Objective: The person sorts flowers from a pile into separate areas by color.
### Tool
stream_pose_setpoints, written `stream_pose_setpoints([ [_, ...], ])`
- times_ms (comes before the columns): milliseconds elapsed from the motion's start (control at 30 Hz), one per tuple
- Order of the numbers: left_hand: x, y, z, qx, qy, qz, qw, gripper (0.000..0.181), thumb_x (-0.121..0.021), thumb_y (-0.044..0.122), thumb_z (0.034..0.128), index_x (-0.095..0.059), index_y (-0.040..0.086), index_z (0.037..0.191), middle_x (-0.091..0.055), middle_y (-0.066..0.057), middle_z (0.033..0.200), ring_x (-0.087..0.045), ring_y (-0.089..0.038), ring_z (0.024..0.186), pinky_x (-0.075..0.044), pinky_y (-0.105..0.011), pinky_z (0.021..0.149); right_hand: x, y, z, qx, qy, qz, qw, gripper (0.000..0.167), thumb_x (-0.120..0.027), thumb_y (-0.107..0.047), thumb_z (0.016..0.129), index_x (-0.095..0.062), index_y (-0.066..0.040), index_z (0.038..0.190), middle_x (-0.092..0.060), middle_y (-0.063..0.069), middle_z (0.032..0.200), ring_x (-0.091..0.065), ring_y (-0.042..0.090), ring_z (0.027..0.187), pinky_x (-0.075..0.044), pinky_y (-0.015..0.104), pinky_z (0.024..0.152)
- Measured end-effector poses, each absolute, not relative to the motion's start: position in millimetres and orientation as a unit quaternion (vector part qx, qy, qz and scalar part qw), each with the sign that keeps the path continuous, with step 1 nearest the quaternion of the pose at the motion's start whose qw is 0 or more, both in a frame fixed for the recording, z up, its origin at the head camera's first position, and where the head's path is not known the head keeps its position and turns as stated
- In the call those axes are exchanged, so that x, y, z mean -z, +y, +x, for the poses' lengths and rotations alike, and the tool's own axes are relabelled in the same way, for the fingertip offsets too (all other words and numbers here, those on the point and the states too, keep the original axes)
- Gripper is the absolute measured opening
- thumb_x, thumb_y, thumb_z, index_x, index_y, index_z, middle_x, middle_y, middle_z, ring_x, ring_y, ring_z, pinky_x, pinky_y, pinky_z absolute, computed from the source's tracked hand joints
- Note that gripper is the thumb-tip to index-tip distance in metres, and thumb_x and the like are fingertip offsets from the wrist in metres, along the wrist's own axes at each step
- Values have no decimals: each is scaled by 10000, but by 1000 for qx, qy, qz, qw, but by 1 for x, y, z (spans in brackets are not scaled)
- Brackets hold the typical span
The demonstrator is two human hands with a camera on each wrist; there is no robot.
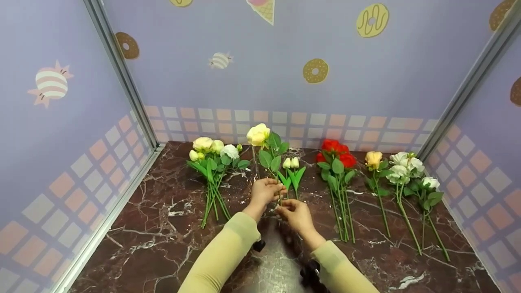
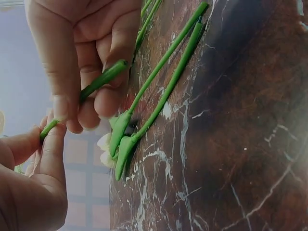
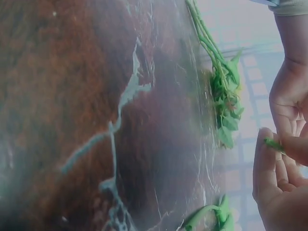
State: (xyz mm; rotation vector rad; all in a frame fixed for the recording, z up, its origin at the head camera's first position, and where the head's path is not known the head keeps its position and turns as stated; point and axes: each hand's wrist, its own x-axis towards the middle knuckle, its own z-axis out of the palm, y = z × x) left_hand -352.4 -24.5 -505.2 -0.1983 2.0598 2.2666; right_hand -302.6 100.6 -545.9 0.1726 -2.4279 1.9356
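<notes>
A pale yellow rose (image 1: 258, 134) with green leaves stands raised in the middle of the head view. My left hand (image 1: 265, 192) pinches its stem below the leaves. Lower on that same stem, my right hand (image 1: 295, 214) pinches it between thumb and fingers. In the left wrist view the cut end of the stem (image 2: 108, 77) sticks out past the right hand's fingers. Just beyond my hands, two white tulips (image 1: 291, 163) lie on the dark marbled table (image 1: 163, 244). Parts of the rose's stem are covered by my fingers.
At left lies a bunch of pale yellow and white flowers (image 1: 211, 156). Red roses (image 1: 336, 151) lie right of the tulips. Farther right are a single orange-yellow rose (image 1: 373, 159) and several white flowers (image 1: 403, 167). A patterned wall (image 1: 276, 81) closes the back.
</notes>
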Motion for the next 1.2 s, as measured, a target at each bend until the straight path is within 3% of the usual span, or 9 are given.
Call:
stream_pose_setpoints([
  [200,506,-22,-354,-735,674,-60,33,236,-689,-42,947,-635,-144,1153,-756,-285,1029,-800,-280,867,-651,-398,849,542,104,-301,-650,-759,38,-2,242,-680,43,945,-663,174,1148,-754,271,937,-762,229,705,-661,329,671],
  [367,505,-24,-354,-718,693,-45,38,280,-718,27,953,-664,-131,1177,-769,-264,1019,-801,-270,848,-666,-343,760,542,114,-304,-659,-752,20,-1,227,-671,55,947,-672,160,1149,-746,275,931,-767,269,720,-650,319,665],
  [600,505,-52,-354,-720,691,-57,35,270,-718,36,953,-684,-127,1167,-756,-291,1023,-798,-294,849,-655,-413,825,534,141,-310,-663,-748,-10,28,222,-685,68,926,-695,147,1134,-760,231,885,-761,278,712,-662,400,713],
  [867,509,-102,-359,-708,699,-97,-26,261,-718,16,949,-685,-148,1150,-758,-296,1001,-786,-232,754,-666,-409,774,530,179,-315,-670,-741,-24,39,261,-658,87,941,-651,186,1182,-759,230,888,-750,200,679,-660,338,686],
  [1033,511,-138,-362,-680,718,-117,-91,234,-727,16,940,-694,-140,1111,-761,-291,992,-775,-238,736,-670,-365,711,526,205,-315,-654,-754,-36,46,285,-663,62,952,-641,177,1211,-770,210,920,-730,117,667,-660,326,695],
  [1200,514,-173,-363,-620,752,-157,-161,225,-736,68,945,-712,-97,1096,-754,-288,1020,-725,-164,665,-647,-301,649,526,239,-313,-629,-773,-52,57,306,-657,26,973,-636,158,1248,-781,194,954,-724,58,673,-656,296,703],
])
